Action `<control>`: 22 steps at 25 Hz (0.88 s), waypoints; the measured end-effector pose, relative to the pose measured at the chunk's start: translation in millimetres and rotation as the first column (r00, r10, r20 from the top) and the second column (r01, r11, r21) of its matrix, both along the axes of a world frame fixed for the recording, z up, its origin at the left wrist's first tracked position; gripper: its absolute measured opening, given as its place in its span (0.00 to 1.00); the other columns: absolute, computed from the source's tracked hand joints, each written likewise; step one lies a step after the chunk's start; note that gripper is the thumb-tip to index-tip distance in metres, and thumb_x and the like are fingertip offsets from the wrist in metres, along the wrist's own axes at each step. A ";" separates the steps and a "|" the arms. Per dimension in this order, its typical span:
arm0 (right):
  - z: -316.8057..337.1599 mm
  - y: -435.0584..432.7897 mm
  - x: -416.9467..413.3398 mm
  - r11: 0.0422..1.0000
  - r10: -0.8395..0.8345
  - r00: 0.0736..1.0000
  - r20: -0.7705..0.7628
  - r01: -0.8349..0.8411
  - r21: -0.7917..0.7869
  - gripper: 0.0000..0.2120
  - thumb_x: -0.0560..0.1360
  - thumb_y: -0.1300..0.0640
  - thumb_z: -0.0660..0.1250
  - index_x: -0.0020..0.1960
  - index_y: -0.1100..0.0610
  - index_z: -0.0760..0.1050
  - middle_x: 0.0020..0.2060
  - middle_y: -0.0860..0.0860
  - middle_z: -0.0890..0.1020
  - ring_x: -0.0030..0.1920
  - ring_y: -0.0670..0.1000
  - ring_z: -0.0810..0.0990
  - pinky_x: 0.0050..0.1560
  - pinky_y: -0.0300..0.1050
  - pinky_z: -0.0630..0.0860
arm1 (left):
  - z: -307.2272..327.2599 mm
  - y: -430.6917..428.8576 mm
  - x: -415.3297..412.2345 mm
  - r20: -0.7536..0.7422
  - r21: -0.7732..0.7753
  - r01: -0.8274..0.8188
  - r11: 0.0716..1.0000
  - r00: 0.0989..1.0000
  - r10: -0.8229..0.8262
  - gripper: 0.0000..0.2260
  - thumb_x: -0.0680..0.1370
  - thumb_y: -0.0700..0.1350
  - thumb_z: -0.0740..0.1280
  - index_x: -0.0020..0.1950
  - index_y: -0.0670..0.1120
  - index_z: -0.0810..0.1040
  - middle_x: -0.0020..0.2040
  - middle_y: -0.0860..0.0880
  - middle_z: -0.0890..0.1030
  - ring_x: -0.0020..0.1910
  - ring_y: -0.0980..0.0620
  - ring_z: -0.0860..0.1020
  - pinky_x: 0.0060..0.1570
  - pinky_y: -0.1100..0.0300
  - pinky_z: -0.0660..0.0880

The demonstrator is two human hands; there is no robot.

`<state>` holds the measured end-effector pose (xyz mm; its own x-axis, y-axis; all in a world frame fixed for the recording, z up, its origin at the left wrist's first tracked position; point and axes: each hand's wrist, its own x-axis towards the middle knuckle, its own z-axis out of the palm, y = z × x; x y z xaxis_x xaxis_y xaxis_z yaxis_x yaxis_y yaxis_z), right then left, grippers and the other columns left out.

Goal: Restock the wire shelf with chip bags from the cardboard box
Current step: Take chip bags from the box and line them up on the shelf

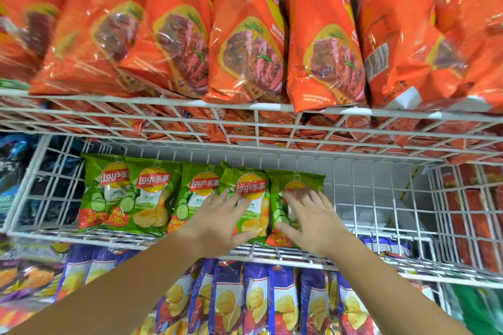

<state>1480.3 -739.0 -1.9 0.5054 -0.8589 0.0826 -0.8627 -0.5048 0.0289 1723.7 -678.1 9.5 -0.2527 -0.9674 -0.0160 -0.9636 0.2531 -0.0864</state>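
1. Five green chip bags [152, 196] stand in a row on the middle wire shelf [381, 215], faces out so shoppers can read them; the row starts near the left wall and stops about halfway, so the side at 3 o'clock of the row is bare.
2. The left hand [217, 223] lies flat on the fourth bag [251, 200], fingers spread at 12 o'clock, thumb under the bag's low edge; it looks like a push, not a squeeze, to keep the bag standing.
3. The right hand [304, 221] lies flat on the fifth bag [295, 187], fingers loose and spread; I think it presses this last bag back so it lines up and does not tip.
4. At 12 o'clock, big orange bags [245, 43] fill the shelf above; at 6 o'clock, blue bags [255, 302] fill the shelf below.
5. The cardboard box is not in view; I think more green bags go in the bare side next.
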 end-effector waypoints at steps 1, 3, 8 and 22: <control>2.3 4.5 -0.6 1.000 0.012 1.000 0.012 -0.012 0.013 0.43 0.75 0.25 0.40 0.82 0.48 0.50 0.76 0.56 0.65 0.78 0.61 0.56 0.78 0.57 0.43 | 5.2 8.5 -0.8 -0.012 0.008 0.007 1.000 1.000 -0.007 0.35 0.80 0.68 0.50 0.81 0.53 0.47 0.82 0.47 0.49 0.80 0.44 0.45 0.77 0.45 0.44; 4.7 12.0 -0.6 0.999 0.048 0.998 0.039 -0.049 0.007 0.40 0.77 0.27 0.44 0.82 0.48 0.49 0.79 0.53 0.60 0.79 0.59 0.54 0.78 0.55 0.41 | 12.6 24.6 -2.7 -0.014 0.018 0.001 1.000 1.000 -0.001 0.34 0.80 0.68 0.49 0.81 0.53 0.47 0.82 0.49 0.48 0.80 0.46 0.44 0.76 0.46 0.42; 6.2 35.8 -0.7 0.993 0.120 0.992 0.024 -0.120 -0.010 0.44 0.73 0.24 0.37 0.82 0.48 0.48 0.82 0.52 0.51 0.80 0.59 0.51 0.79 0.57 0.45 | 14.6 63.4 -7.2 0.033 -0.029 -0.036 0.999 0.999 0.037 0.35 0.79 0.69 0.48 0.81 0.53 0.48 0.82 0.48 0.50 0.80 0.46 0.45 0.78 0.44 0.45; -5.7 206.1 42.0 0.997 -0.082 0.996 0.026 0.082 -0.014 0.40 0.77 0.28 0.46 0.82 0.51 0.52 0.81 0.55 0.54 0.80 0.59 0.50 0.78 0.57 0.49 | -15.6 190.1 79.4 0.038 -0.086 0.072 0.994 0.997 -0.069 0.48 0.70 0.76 0.31 0.81 0.49 0.53 0.81 0.44 0.56 0.79 0.42 0.53 0.76 0.42 0.54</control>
<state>1522.3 -532.9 -7.6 0.4311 -0.8958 0.1079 -0.9016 -0.4323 0.0137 1803.1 -488.0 -6.1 -0.3206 -0.9455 0.0575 -0.9397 0.3099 -0.1445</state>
